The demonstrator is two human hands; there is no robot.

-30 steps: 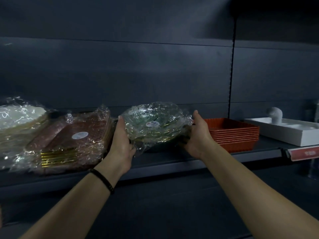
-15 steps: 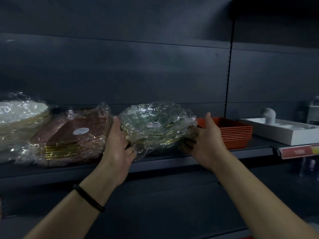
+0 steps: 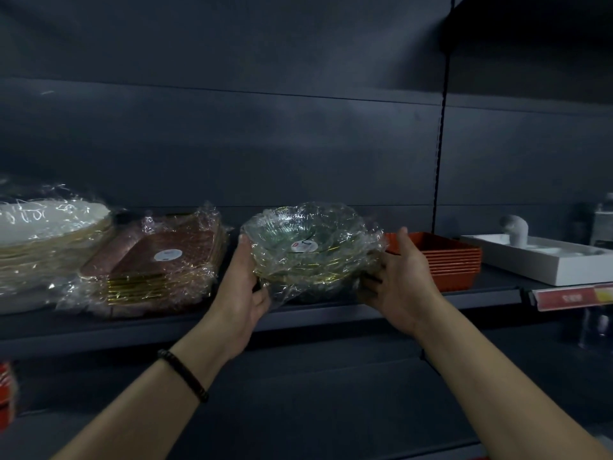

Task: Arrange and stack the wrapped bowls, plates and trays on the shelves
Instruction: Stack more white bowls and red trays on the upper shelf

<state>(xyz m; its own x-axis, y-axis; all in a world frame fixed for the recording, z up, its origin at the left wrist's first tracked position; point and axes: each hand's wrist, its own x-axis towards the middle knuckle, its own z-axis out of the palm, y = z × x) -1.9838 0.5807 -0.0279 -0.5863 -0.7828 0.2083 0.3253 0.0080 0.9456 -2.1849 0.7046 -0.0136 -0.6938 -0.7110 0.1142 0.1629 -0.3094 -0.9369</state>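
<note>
The left hand point(image 3: 242, 287) lies flat against the left side of the wrapped green bowls point(image 3: 308, 250), fingers straight up along the film and thumb low at the front. The right hand point(image 3: 398, 277) sits at the bundle's lower right edge with its thumb raised and fingers curled inward. It's too dark there to say whether they grip the wrap or only touch it. So the bundle sits square between both hands, straight ahead, its base apparently on the shelf point(image 3: 331, 310). It's round, with no long axis to line up, and the left hand has the firmer contact. The wrapped brown plates point(image 3: 166, 257) stand just to its left and the nested orange trays point(image 3: 454, 260) just to its right, the top one showing nothing inside. Further right, a white tray point(image 3: 547, 267) holds a pale curved piece point(image 3: 514, 227).
</note>
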